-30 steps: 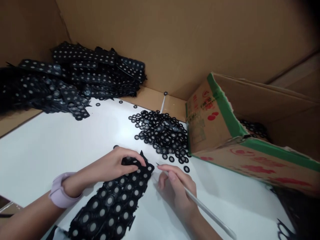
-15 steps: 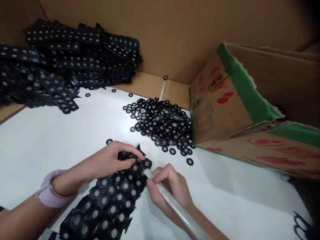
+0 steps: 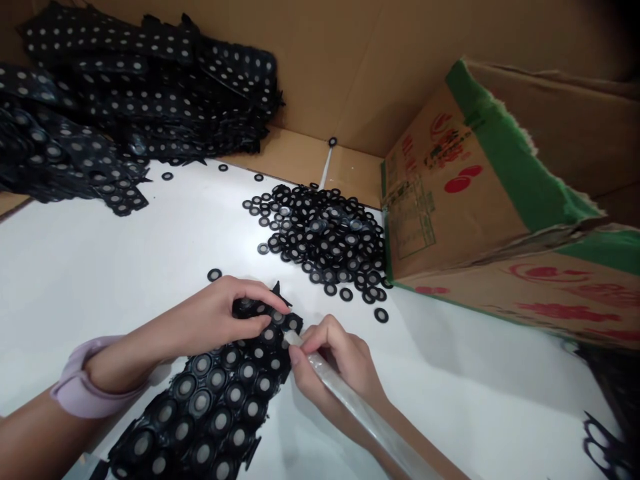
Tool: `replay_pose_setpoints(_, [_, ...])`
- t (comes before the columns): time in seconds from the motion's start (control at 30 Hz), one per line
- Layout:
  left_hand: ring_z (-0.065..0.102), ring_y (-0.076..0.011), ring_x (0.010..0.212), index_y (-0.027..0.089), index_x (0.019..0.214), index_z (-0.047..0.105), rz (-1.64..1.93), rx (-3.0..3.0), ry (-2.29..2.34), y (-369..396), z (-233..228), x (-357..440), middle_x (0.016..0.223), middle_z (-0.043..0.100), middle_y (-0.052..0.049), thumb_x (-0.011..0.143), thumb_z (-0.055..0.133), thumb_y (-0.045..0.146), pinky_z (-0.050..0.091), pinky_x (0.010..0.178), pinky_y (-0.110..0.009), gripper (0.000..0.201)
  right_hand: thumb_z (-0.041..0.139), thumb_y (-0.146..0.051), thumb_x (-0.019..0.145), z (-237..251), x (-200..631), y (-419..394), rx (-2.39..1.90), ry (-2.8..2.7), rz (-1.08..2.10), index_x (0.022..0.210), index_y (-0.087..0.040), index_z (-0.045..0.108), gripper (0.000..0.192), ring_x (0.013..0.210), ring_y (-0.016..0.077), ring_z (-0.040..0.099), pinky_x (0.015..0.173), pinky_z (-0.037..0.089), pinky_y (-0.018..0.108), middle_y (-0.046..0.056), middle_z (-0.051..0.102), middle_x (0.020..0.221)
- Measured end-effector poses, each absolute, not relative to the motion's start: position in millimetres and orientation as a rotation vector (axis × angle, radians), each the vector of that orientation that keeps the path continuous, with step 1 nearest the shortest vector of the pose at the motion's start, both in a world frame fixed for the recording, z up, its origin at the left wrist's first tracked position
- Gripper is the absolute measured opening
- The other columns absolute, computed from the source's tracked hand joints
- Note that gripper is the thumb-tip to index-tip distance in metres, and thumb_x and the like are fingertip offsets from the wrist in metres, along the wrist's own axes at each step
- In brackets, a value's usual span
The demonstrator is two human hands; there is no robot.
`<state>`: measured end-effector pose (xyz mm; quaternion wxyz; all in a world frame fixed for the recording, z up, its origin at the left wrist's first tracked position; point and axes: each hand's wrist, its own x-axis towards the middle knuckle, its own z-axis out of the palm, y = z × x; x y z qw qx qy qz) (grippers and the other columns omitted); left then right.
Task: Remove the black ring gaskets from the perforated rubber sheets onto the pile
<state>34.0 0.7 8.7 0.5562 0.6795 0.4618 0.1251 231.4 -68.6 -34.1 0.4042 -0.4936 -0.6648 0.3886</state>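
Note:
A black rubber sheet (image 3: 215, 417) of joined round washers with pale grey centres lies slantwise across the white table. On its far end rests my left hand (image 3: 237, 308), thumb and forefinger apart in a loose arch, the other fingers partly hidden. My right hand (image 3: 337, 370) pinches a long whitish tube-like tool (image 3: 350, 399), seemingly wrapped in clear plastic. The tool's pale tip touches or nearly touches a washer at the sheet's far right corner; its fine point is too small to make out.
Loose black washers form a heap (image 3: 330, 240) beyond my hands, against a printed cardboard box (image 3: 435, 173) with green edges. Stacked dotted black sheets (image 3: 150, 93) stand at the back left. A stray washer (image 3: 381, 315) lies right of the heap. Cardboard walls (image 3: 320, 60) enclose the back.
The view has shifted slightly, so the box and stacks appear a little higher. My right hand and the tool tip have moved slightly up and left; my left hand stays on the sheet.

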Motion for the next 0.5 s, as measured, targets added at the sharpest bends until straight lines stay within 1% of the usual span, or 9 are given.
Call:
replay_pose_setpoints(0.07, [0.066, -0.0193, 0.092, 0.027, 0.102, 0.076, 0.314, 1.582, 1.076, 0.7, 7.2, 33.6, 0.099, 0.075, 0.003, 0.089, 0.061, 0.019, 0.047, 0.083, -0.027, 0.021, 0.053, -0.021, 0.084, -35.0, 230.6, -69.0, -1.268, -1.692, 0.965, 0.075, -0.025, 0.040, 0.017, 0.041, 0.0079, 0.040, 0.042, 0.031, 0.019, -0.008, 0.049, 0.054])
replay_pose_setpoints(0.13, [0.064, -0.0191, 0.097, 0.028, 0.099, 0.072, 0.394, 1.504, 1.094, -0.9, 6.2, 32.3, 0.101, 0.073, 0.003, 0.088, 0.065, 0.019, 0.046, 0.086, -0.027, 0.015, 0.053, -0.020, 0.083, -35.5, 229.8, -69.4, -1.275, -1.709, 0.926, 0.076, -0.025, 0.039, 0.017, 0.041, 0.0079, 0.040, 0.041, 0.031, 0.019, -0.008, 0.049, 0.054])
replay_pose_setpoints(0.2, [0.064, -0.0180, 0.095, 0.029, 0.097, 0.065, 0.483, 1.297, 1.099, -4.3, 6.4, 30.3, 0.097, 0.069, 0.005, 0.087, 0.071, 0.023, 0.047, 0.082, -0.025, 0.014, 0.053, -0.018, 0.083, -35.4, 229.2, -69.6, -1.255, -1.717, 0.860, 0.077, -0.025, 0.040, 0.016, 0.042, 0.0079, 0.043, 0.042, 0.033, 0.019, -0.007, 0.053, 0.058])
replay_pose_setpoints(0.27, [0.065, -0.0175, 0.093, 0.033, 0.101, 0.058, 0.531, 1.010, 1.055, -8.6, 7.6, 28.2, 0.098, 0.067, 0.006, 0.086, 0.075, 0.025, 0.050, 0.078, -0.025, 0.024, 0.053, -0.017, 0.083, -34.3, 229.4, -69.2, -1.229, -1.713, 0.803, 0.078, -0.026, 0.041, 0.016, 0.045, 0.0081, 0.047, 0.044, 0.035, 0.019, -0.006, 0.058, 0.063])
replay_pose_setpoints(0.3, [0.066, -0.0179, 0.095, 0.035, 0.107, 0.055, 0.532, 0.886, 1.019, -10.8, 8.5, 27.4, 0.102, 0.068, 0.006, 0.086, 0.075, 0.024, 0.051, 0.078, -0.025, 0.030, 0.054, -0.016, 0.083, -33.5, 229.9, -68.9, -1.226, -1.708, 0.784, 0.079, -0.026, 0.041, 0.016, 0.046, 0.0083, 0.049, 0.044, 0.036, 0.019, -0.006, 0.060, 0.065])
replay_pose_setpoints(0.37, [0.066, -0.0189, 0.104, 0.041, 0.122, 0.051, 0.529, 0.766, 0.959, -14.5, 10.3, 26.3, 0.111, 0.068, 0.005, 0.085, 0.076, 0.021, 0.052, 0.085, -0.025, 0.049, 0.054, -0.016, 0.084, -32.2, 231.2, -67.8, -1.243, -1.685, 0.778, 0.079, -0.026, 0.042, 0.017, 0.047, 0.0087, 0.050, 0.044, 0.036, 0.019, -0.006, 0.060, 0.065])
replay_pose_setpoints(0.43, [0.064, -0.0194, 0.114, 0.043, 0.134, 0.044, 0.531, 0.764, 0.921, -17.2, 11.7, 25.7, 0.117, 0.068, 0.004, 0.083, 0.078, 0.018, 0.050, 0.090, -0.023, 0.066, 0.055, -0.017, 0.085, -32.1, 232.8, -66.7, -1.254, -1.658, 0.795, 0.079, -0.026, 0.042, 0.017, 0.046, 0.0088, 0.050, 0.043, 0.036, 0.019, -0.006, 0.059, 0.065])
replay_pose_setpoints(0.5, [0.062, -0.0202, 0.118, 0.044, 0.140, 0.038, 0.531, 0.786, 0.906, -19.0, 12.0, 25.4, 0.125, 0.067, 0.003, 0.083, 0.078, 0.019, 0.049, 0.094, -0.024, 0.074, 0.056, -0.017, 0.085, -33.4, 234.0, -65.5, -1.226, -1.641, 0.792, 0.079, -0.026, 0.043, 0.016, 0.045, 0.0086, 0.049, 0.042, 0.036, 0.019, -0.006, 0.059, 0.065])
